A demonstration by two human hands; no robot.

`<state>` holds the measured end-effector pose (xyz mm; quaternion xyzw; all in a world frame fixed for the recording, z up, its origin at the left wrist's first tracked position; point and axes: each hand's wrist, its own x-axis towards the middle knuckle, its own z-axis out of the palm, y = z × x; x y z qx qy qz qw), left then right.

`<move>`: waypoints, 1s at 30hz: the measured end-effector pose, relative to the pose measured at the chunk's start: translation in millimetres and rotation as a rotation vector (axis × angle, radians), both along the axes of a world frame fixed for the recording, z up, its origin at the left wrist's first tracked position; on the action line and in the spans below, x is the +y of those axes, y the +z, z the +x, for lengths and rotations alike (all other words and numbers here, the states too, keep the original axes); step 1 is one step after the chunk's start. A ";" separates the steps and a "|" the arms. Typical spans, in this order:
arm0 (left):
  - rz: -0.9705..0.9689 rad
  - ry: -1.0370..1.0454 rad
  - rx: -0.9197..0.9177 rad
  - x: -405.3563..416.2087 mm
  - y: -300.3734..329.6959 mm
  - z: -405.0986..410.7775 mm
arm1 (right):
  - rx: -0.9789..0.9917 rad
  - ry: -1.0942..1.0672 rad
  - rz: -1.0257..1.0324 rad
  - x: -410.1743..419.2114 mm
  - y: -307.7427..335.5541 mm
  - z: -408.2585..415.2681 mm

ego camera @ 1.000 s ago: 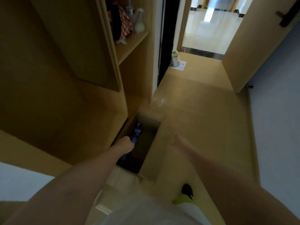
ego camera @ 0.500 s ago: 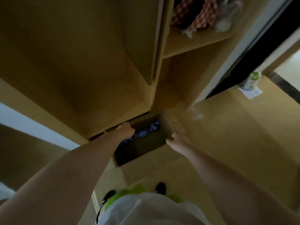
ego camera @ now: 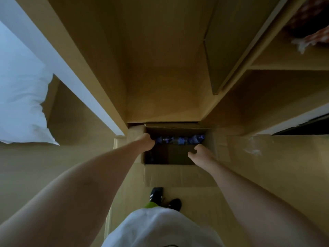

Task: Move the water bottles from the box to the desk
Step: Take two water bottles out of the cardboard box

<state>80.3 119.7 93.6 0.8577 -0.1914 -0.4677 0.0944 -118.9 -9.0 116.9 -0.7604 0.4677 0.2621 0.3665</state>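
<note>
Room: I am looking straight down at a wood-tone floor (ego camera: 267, 175) in front of a tall cabinet (ego camera: 160, 68); a white pillow (ego camera: 21, 104) lies far left.
Bottles: a row of blue-labelled bottles (ego camera: 179, 140) lies along the far side of the box (ego camera: 178, 173), all inside it; I cannot count them in the dark.
Box: open cardboard, flaps spread, standing on the floor against the cabinet's foot; the near half of its inside looks dark, and I cannot tell what is there.
Left hand: left hand (ego camera: 146, 143) is at the left end of the row, fingers curled down against the end bottle; it seems to grip it, though the fingers are hidden.
Right hand: right hand (ego camera: 199, 152) is inside the box by the right end of the row, fingers bent but apart, holding nothing I can see.
Change: a second ago the right hand hung over the floor outside the box and the view ran down the hallway; now both hands are in the box and my view points squarely at it.
Meaning: I judge the first lift is about to begin; no bottle has left the box, and the desk is out of view.
Near me: a white shirt (ego camera: 160, 229) and dark shoes (ego camera: 156, 196) just short of the near flap.
</note>
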 end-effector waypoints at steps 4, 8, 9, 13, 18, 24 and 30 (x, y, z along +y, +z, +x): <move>0.022 0.046 0.048 5.4 -21.8 1.3 | 0.010 0.015 0.014 -12.3 -10.3 13.3; 0.032 0.100 0.052 3.6 -36.2 -0.2 | 0.013 0.058 0.008 -25.7 -23.8 25.3; 0.037 0.120 0.054 2.1 -40.1 -1.4 | 0.018 0.069 0.011 -29.8 -28.7 28.4; 0.037 0.194 0.065 -11.5 -64.9 -8.8 | 0.024 0.153 -0.006 -48.3 -59.4 39.8; 0.034 0.244 0.077 -36.8 -105.7 -26.5 | 0.035 0.253 0.010 -73.5 -112.0 44.0; 0.062 0.197 0.111 -67.6 -184.6 -42.6 | 0.000 0.298 0.047 -100.9 -217.1 47.8; 0.146 0.053 0.071 -78.9 -293.6 -35.6 | -0.021 0.360 0.033 -104.0 -346.0 66.9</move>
